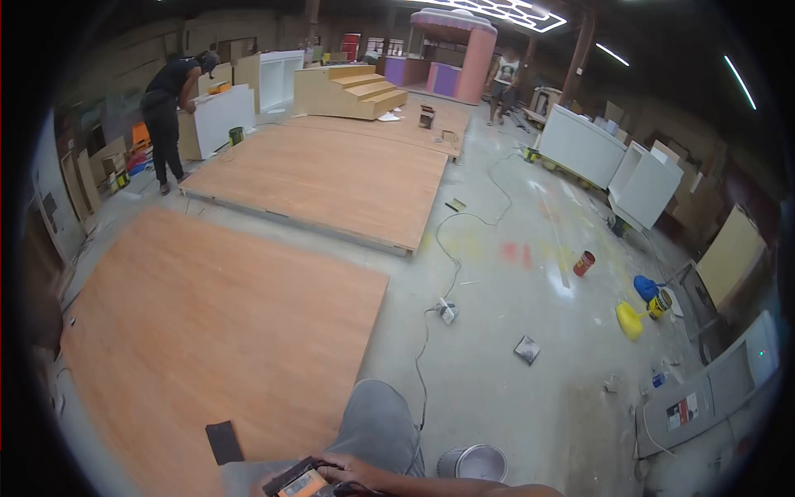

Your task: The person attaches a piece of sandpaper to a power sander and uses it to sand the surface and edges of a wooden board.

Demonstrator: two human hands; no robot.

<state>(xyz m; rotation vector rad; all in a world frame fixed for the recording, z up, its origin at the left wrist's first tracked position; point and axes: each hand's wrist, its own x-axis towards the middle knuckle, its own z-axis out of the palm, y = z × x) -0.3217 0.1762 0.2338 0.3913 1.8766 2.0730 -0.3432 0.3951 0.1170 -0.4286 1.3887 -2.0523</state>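
At the bottom edge, my right forearm reaches in from the right, and my right hand (338,470) is closed on a black-and-orange device (303,484) over my lap. Its exact kind is not clear, as the frame cuts it off. A sliver of skin at the device's left side may be my left hand (267,482); its fingers are hidden. My grey-trousered knee (379,407) is beside the near wooden platform (232,306). On that platform, left of the device, lies a dark flat strip (223,442). An open metal can (474,464) stands on the floor right of my leg.
A second platform (331,170) lies beyond, with wooden steps (356,89) behind it. A cable (439,248) snakes across the floor past a small box (447,311). To the right are a red can (584,263) and yellow spill (629,320). Two people stand farther off.
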